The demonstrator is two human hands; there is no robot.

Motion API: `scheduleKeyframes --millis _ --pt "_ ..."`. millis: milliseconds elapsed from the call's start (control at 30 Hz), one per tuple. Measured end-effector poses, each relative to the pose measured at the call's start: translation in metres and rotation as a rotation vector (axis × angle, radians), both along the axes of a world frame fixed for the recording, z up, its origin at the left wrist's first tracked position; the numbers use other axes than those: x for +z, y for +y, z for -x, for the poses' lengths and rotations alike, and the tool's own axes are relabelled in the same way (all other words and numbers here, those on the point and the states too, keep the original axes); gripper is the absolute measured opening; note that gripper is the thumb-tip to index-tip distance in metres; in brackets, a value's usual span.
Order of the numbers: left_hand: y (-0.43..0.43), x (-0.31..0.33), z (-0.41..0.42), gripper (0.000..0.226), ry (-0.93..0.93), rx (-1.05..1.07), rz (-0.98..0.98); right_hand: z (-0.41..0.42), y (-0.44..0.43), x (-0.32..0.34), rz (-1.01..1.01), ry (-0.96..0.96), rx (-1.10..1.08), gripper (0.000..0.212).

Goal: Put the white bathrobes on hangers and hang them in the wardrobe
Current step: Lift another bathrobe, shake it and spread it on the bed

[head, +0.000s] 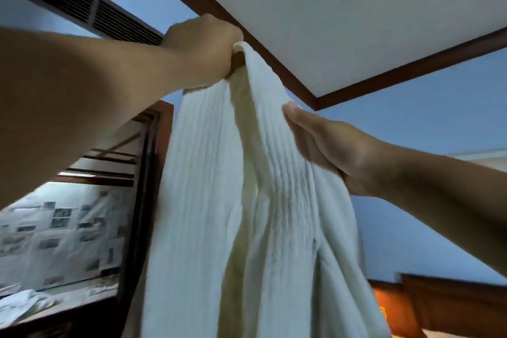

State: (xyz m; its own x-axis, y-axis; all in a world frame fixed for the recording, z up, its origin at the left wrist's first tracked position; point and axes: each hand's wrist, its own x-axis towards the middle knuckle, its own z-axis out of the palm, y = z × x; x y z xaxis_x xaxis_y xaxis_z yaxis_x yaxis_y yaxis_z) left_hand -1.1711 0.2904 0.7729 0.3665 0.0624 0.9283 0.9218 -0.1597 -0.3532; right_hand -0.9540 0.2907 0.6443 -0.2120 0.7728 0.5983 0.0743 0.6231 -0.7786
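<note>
Right of the wardrobe (149, 186), held high, the left hand (203, 46) clutches the top of a white bathrobe (219, 228), which hangs down just beside the wardrobe's frame. A brown wooden piece (238, 61) under the fist is probably the hanger. The right hand (332, 151) lies flat on the fabric, fingers straight. Fitting the robe onto the hanger seems to be underway; next, the shoulders need settling before it goes into the wardrobe.

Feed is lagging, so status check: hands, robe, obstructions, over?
Left hand grips white bathrobe top, held high. Right hand fingers flat on its fold. Wardrobe left of robe; hanger not discernible.
</note>
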Motion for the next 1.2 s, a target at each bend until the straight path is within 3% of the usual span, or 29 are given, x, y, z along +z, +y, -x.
scheduleKeyframes --millis 67,167,300,367,467,567,767,900,1067,1200 --pt "0.009 -0.008 0.005 0.015 0.010 -0.092 0.088 -0.005 -0.023 -0.005 0.017 -0.017 -0.194 0.062" --pt "0.019 -0.027 -0.001 0.018 -0.016 -0.189 0.239 -0.019 -0.057 -0.011 -0.060 -0.066 -0.487 0.054" --pt "0.014 -0.055 -0.014 0.022 -0.071 -0.369 0.448 -0.031 -0.095 -0.007 -0.164 -0.372 -0.888 0.064" --pt "0.010 -0.061 -0.027 0.025 -0.078 -0.470 0.562 -0.035 -0.116 -0.003 -0.182 -0.513 -1.062 0.059" --pt "-0.006 -0.065 -0.047 0.029 -0.168 -0.642 0.772 -0.040 -0.149 0.007 -0.149 -0.632 -1.109 0.048" --pt "-0.031 -0.070 -0.074 0.033 -0.259 -0.810 0.939 -0.047 -0.178 0.015 0.032 -0.731 -1.072 0.038" --pt "-0.066 -0.080 -0.139 0.019 -0.305 -0.989 1.030 -0.076 -0.224 0.018 0.169 -0.736 -1.142 0.035" --pt "-0.099 -0.081 -0.175 0.034 -0.328 -1.135 0.943 -0.098 -0.262 0.009 0.241 -0.557 -1.116 0.038" --pt "-0.142 -0.082 -0.193 0.044 -0.307 -1.287 0.840 -0.114 -0.296 0.002 0.066 -0.340 -1.290 0.037" --pt "-0.170 -0.089 -0.208 0.034 -0.234 -1.306 1.024 -0.126 -0.319 0.008 -0.056 -0.209 -1.358 0.042"
